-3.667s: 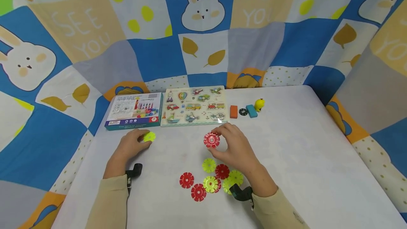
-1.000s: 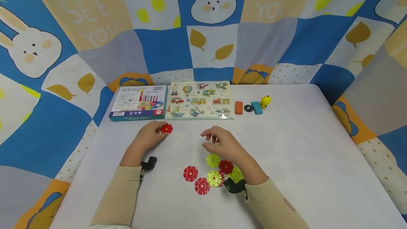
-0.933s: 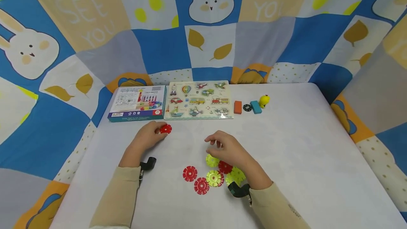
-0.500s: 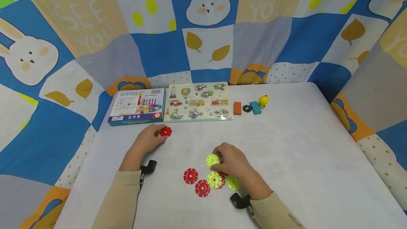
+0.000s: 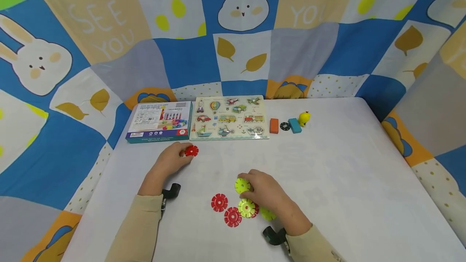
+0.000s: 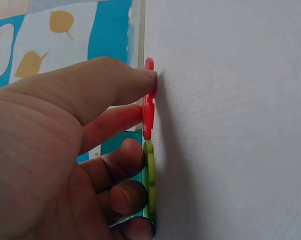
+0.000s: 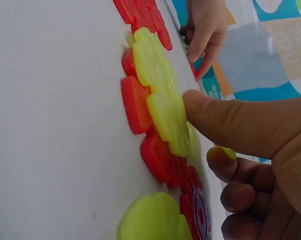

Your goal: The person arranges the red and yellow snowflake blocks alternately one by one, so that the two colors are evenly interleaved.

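Note:
My left hand (image 5: 171, 160) pinches a red notched plastic disc (image 5: 191, 151) between thumb and finger near the puzzle board. In the left wrist view, a yellow-green disc (image 6: 150, 180) sits beside that red disc, by the curled lower fingers. My right hand (image 5: 268, 191) grips a yellow-green notched disc (image 5: 242, 185) at its edge, low over a loose group. Around it lie two red discs (image 5: 219, 202) to the left, a yellow-green disc (image 5: 246, 208) overlapping a red one (image 7: 135, 105), and another yellow-green disc (image 5: 267, 214) partly under the hand.
At the back stand a flat box (image 5: 160, 122) and a picture puzzle board (image 5: 229, 118). To their right are an orange block (image 5: 274, 125), a black round chip (image 5: 285, 126), a teal block (image 5: 295, 125) and a small yellow toy (image 5: 303, 119). A patterned cloth hangs behind.
The red disc passed from my right hand into my left, which held a yellow-green disc before. My emptied right hand then came down towards me and took hold of a yellow-green disc.

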`<act>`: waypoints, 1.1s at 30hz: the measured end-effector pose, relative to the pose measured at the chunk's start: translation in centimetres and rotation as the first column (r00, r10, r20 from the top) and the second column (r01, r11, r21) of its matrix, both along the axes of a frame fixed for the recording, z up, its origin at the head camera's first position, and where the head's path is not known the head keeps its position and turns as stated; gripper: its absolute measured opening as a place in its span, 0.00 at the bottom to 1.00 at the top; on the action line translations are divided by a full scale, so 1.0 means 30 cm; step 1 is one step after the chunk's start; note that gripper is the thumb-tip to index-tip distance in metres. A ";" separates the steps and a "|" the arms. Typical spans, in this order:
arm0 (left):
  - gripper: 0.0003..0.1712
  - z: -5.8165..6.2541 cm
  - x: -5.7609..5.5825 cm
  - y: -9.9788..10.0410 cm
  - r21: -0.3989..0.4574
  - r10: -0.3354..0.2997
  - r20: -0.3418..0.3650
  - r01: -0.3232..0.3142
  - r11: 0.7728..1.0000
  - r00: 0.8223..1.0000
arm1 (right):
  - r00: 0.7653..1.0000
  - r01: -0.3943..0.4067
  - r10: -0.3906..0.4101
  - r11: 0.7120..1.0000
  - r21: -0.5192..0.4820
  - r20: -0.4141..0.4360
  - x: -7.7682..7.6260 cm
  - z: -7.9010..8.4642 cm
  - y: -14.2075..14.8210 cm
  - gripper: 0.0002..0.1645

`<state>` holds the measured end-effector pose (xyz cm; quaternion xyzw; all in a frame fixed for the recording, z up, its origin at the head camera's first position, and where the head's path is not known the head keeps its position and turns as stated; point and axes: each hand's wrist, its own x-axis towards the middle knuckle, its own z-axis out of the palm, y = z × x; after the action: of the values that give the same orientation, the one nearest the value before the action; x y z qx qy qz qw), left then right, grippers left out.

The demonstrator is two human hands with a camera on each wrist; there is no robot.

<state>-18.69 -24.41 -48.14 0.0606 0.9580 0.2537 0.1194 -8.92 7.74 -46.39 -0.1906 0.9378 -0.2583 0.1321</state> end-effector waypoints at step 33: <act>0.34 0.001 -0.002 0.001 -0.024 0.011 0.000 -0.011 1.000 1.000 | 0.936 0.133 -0.186 0.973 -0.189 -0.299 -0.205 0.246 -0.184 0.37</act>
<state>-18.74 -24.37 -48.10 0.0539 0.9612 0.2430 0.1190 -15.08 2.21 -39.00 -0.1628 0.9344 -0.3117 -0.0569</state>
